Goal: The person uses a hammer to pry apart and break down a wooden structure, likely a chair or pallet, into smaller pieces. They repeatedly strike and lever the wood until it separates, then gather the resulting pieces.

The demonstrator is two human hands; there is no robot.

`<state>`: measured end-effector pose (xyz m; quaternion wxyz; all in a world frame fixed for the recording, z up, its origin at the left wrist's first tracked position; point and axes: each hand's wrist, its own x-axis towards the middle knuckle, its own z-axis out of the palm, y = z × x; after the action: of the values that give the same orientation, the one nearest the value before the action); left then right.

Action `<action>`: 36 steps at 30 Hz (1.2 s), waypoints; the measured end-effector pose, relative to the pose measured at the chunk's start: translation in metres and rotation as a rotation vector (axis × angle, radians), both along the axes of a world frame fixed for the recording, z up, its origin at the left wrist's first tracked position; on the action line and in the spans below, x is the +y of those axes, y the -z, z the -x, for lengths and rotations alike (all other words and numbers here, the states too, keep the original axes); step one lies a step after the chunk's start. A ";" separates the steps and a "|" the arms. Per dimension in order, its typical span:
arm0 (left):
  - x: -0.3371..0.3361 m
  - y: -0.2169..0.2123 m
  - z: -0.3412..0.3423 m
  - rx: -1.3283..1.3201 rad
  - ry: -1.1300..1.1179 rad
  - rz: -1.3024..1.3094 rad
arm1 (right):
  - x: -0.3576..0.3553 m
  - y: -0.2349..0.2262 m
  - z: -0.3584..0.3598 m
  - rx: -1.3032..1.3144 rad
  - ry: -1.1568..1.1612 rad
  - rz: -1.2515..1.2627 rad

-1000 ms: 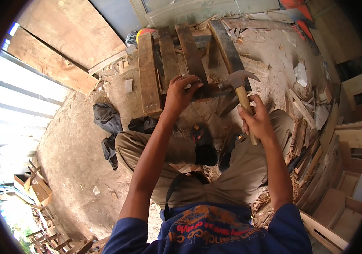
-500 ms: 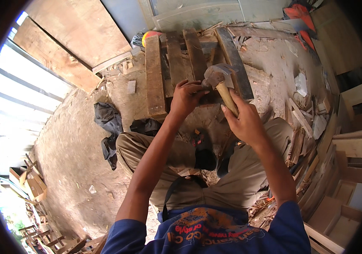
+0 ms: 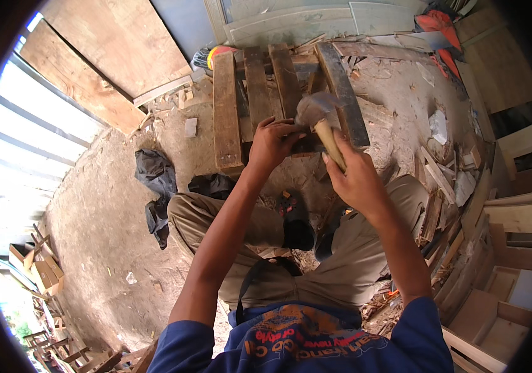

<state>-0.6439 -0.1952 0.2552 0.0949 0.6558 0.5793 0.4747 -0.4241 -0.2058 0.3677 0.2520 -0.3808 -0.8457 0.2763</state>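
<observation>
My right hand (image 3: 358, 180) is closed around the wooden handle of a claw hammer (image 3: 329, 144). The hammer's metal head is blurred and sits close to the fingertips of my left hand (image 3: 270, 144). Those left fingers are pinched together at the near end of a slatted wooden bench (image 3: 227, 115); what they hold, if anything, is hidden. The bench is made of several thick dark boards with gaps between them, running away from me.
A black plastic bag (image 3: 156, 173) lies on the dirt floor to the left. Plywood sheets (image 3: 116, 43) lean at the back left. Wood scraps (image 3: 443, 177) are piled on the right beside wooden drawer frames (image 3: 496, 292). An orange and dark cloth (image 3: 440, 28) hangs at the back right.
The hammer head has shifted slightly left, nearer my left fingertips, and is now more blurred. My left hand keeps its pinch in nearly the same place.
</observation>
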 end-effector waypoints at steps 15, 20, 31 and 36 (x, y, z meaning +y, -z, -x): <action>0.042 -0.041 0.026 -0.359 -0.102 0.269 | -0.018 0.008 -0.032 0.168 0.208 0.207; 0.108 -0.008 0.034 0.360 -0.250 0.298 | -0.015 0.024 -0.023 0.197 0.167 0.160; 0.116 0.001 0.021 0.518 -0.266 0.399 | 0.004 -0.014 -0.005 0.177 0.083 0.149; 0.115 -0.001 0.019 0.579 -0.291 0.407 | 0.007 -0.026 -0.001 -0.046 0.050 0.267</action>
<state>-0.6625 -0.0798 0.2562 -0.0126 0.6414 0.7516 0.1535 -0.4232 -0.1991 0.3940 0.1863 -0.4380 -0.7973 0.3712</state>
